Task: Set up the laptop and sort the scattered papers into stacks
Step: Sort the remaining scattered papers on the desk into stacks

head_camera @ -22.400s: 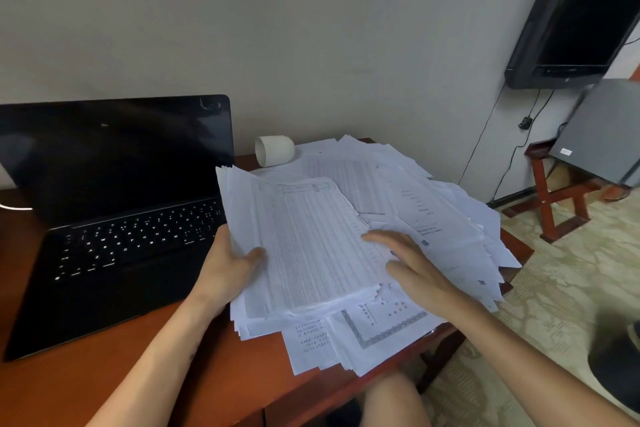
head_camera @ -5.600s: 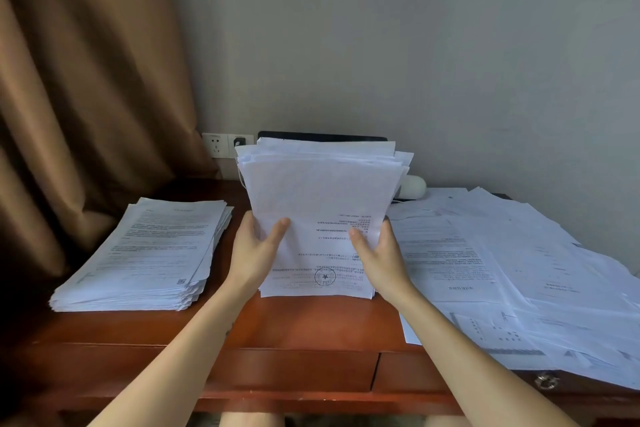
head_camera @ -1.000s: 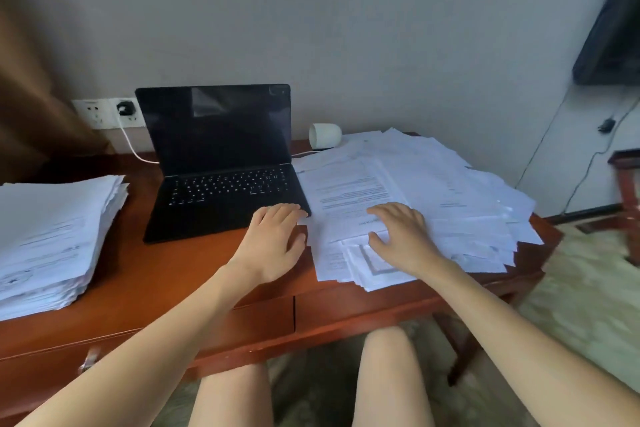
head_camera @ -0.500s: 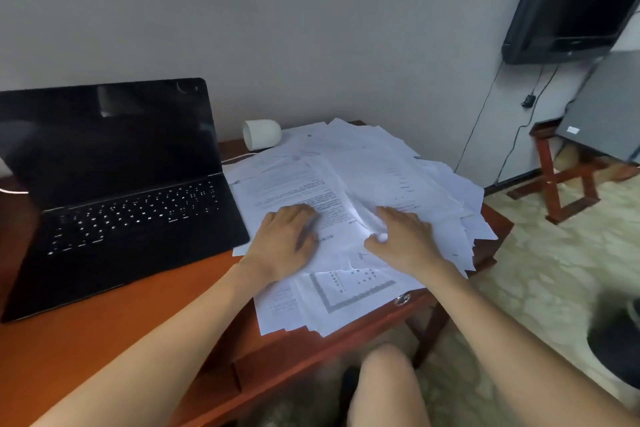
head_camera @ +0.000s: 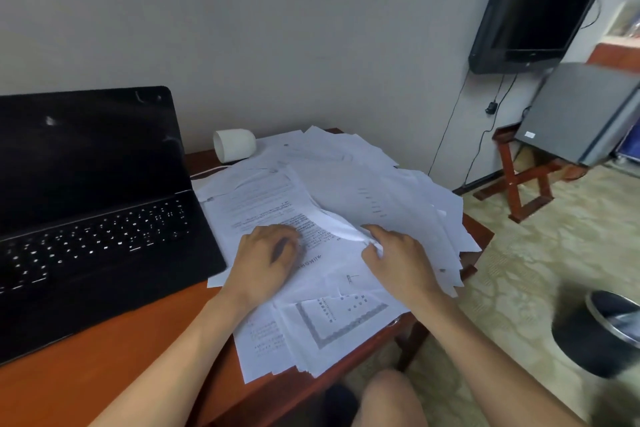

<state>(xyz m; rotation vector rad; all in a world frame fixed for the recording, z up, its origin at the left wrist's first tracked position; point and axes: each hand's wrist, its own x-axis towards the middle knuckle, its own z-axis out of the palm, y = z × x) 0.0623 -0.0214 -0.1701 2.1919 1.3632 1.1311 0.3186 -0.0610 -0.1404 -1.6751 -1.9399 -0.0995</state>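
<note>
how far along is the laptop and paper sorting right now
Done: the laptop stands open on the desk, screen dark. In hand: the left hand presses flat on the scattered papers while the right hand pinches up a crumpled sheet. Left: nearly all the sorting; the papers lie in one loose heap, with no tidy stack in view.

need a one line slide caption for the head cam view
Left hand presses the scattered papers flat while the right hand pinches a sheet, beside an open laptop.
</note>
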